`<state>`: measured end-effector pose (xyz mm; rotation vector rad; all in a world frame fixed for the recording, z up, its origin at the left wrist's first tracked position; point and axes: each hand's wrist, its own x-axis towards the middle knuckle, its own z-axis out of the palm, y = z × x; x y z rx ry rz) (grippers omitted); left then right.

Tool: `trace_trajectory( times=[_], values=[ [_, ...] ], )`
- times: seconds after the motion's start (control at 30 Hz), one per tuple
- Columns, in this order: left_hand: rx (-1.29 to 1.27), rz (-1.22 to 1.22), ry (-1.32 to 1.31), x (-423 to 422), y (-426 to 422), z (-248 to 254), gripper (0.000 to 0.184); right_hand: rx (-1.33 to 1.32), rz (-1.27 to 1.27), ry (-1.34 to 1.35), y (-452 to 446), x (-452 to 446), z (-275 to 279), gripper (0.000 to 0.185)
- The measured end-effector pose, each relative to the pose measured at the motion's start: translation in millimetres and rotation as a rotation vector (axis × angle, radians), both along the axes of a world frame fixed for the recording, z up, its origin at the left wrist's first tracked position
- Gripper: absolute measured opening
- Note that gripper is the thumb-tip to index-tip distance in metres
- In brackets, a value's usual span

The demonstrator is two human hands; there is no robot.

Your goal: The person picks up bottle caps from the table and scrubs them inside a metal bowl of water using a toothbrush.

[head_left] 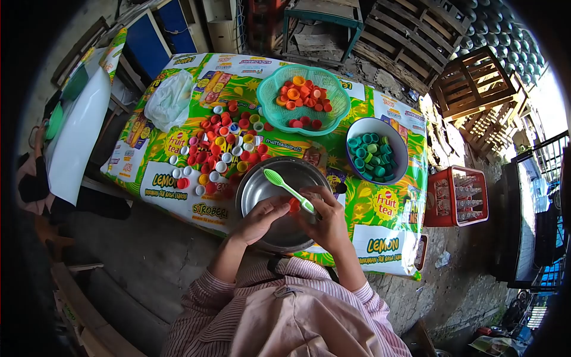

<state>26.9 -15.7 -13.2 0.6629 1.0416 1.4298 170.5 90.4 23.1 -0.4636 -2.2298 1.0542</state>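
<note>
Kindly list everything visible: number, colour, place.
table: one, multicolour, centre
basin: one, silver, near edge
cap: one, red, above basin
brush: one, green-white, above basin
basket: one, turquoise, far side
basket caps: many, reddish, inside
bowl: one, white-blue, table's right
bowl caps: many, green, inside
loose caps: many, mixed, beside basin
bag: one, whitish, table's left
crate: one, red, right of table
pallets: several, brown, background
left hand: one, at cap
right hand: one, on brush
</note>
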Motion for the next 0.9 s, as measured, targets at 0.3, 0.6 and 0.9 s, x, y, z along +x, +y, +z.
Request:
trace_trajectory(
  times=[0.3,0.6,0.9],
  values=[
    [-0.092,0.074,1.567,-1.8,22.1,-56.5,0.025,-0.113,-0.307,-0.107,-10.0,50.8,-30.1,0.049],
    [-0.020,-0.121,1.824,-11.5,31.8,-72.1,0.024,-0.115,-0.390,-0.152,-28.7,75.6,-27.4,0.043],
    [-0.060,-0.043,1.657,-13.5,36.6,-68.6,0.023,-0.162,-0.410,-0.229,-29.7,80.4,-30.1,0.046]
  ],
)
